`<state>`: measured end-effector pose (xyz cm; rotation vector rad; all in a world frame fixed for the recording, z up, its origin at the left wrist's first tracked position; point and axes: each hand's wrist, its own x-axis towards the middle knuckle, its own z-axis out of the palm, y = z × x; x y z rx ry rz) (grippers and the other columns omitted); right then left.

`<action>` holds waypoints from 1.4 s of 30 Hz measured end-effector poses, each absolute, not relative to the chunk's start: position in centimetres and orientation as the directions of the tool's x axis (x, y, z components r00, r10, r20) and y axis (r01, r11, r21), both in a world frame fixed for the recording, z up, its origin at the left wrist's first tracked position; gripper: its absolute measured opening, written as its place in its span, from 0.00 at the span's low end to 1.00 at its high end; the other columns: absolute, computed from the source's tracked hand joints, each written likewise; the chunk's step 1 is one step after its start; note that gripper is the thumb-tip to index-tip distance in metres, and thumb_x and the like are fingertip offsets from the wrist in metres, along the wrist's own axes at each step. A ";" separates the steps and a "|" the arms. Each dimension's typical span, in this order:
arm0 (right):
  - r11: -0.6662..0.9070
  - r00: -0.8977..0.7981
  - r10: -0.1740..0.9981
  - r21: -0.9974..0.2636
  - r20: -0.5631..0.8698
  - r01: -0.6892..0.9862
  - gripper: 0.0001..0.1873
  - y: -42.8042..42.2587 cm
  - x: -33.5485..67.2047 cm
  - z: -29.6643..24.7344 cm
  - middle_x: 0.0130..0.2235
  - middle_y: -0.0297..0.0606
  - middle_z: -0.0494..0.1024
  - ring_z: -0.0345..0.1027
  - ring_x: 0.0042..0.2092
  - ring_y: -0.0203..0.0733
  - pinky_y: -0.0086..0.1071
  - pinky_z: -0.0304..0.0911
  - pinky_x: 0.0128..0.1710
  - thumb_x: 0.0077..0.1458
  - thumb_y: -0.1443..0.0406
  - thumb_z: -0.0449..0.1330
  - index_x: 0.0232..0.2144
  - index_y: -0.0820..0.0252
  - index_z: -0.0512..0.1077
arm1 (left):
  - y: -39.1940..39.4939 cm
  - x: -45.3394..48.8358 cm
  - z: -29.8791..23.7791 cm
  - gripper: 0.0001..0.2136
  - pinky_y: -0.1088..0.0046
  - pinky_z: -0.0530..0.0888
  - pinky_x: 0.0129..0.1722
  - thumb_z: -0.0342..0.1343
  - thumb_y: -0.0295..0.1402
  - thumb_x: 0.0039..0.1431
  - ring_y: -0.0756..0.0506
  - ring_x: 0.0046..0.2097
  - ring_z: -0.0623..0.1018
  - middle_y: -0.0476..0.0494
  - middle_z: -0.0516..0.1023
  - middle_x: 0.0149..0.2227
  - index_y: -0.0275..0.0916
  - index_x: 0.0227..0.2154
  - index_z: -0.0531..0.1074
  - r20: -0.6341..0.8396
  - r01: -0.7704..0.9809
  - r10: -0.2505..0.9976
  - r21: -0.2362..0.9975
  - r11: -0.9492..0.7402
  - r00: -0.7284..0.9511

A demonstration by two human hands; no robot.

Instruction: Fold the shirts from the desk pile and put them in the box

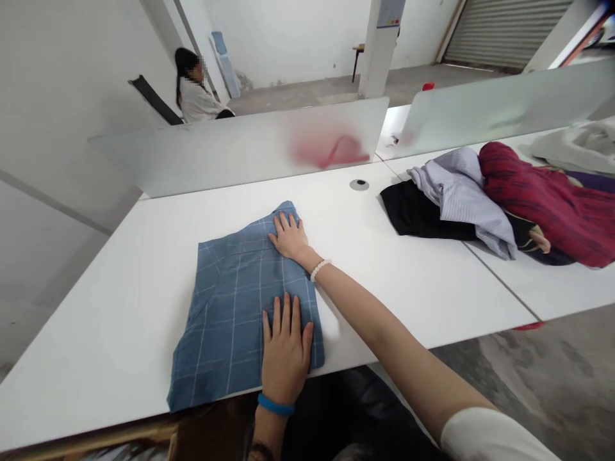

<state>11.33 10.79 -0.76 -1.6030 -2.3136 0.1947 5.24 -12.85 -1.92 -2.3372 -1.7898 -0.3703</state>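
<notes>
A blue garment with a white windowpane check (230,288) lies folded flat on the white table (120,282), its near corner reaching the front edge. My left hand (286,352), with a blue band at the wrist, rests palm down on the near right part of the cloth, fingers stretched out. Farther away, my right hand (289,237) lies flat on the garment's far right part, fingers spread. A white beaded bracelet (319,270) circles that wrist. Neither hand grips the fabric.
To the right is a heap of clothes: a black piece (418,211), a grey striped one (464,186) and a dark red one (548,205). Frosted dividers (240,157) line the table's back. A person (199,96) sits behind them. Below the front edge stands a cardboard box (173,442).
</notes>
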 end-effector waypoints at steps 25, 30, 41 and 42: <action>0.594 -0.504 0.802 -0.346 0.320 0.727 0.31 2.7 19.0 -1.1 0.64 0.54 0.54 0.47 0.64 0.52 0.50 0.48 0.60 0.64 0.54 0.41 0.62 0.67 0.56 | -10.3 -3.6 3.3 0.26 0.56 0.68 0.52 0.38 0.45 0.64 0.35 0.55 0.71 0.31 0.69 0.56 0.30 0.54 0.66 0.374 0.947 0.878 0.233 0.222 -0.299; 0.544 -0.434 0.834 -0.384 0.340 0.746 0.29 2.2 22.5 -0.6 0.53 0.55 0.69 0.61 0.56 0.52 0.44 0.57 0.55 0.62 0.53 0.44 0.55 0.68 0.64 | -8.2 -4.6 0.0 0.25 0.48 0.59 0.58 0.37 0.41 0.65 0.31 0.61 0.61 0.25 0.63 0.59 0.26 0.54 0.64 0.190 0.901 0.890 0.225 0.370 -0.413; 0.305 -0.345 0.938 -0.497 0.011 0.812 0.27 2.2 23.1 -0.8 0.31 0.50 0.74 0.70 0.33 0.55 0.45 0.64 0.31 0.51 0.44 0.50 0.40 0.59 0.65 | -8.6 -3.7 2.3 0.22 0.63 0.69 0.51 0.52 0.40 0.59 0.37 0.54 0.72 0.20 0.69 0.52 0.23 0.47 0.65 -0.020 0.702 0.841 0.540 0.464 -0.541; 0.271 -0.321 0.947 -0.579 0.017 0.769 0.26 2.3 22.9 -1.0 0.32 0.51 0.75 0.71 0.33 0.55 0.45 0.65 0.31 0.50 0.44 0.52 0.41 0.57 0.64 | -8.4 -4.1 2.8 0.23 0.66 0.70 0.49 0.50 0.41 0.58 0.37 0.52 0.73 0.21 0.70 0.51 0.21 0.43 0.66 -0.062 0.671 0.851 0.586 0.454 -0.522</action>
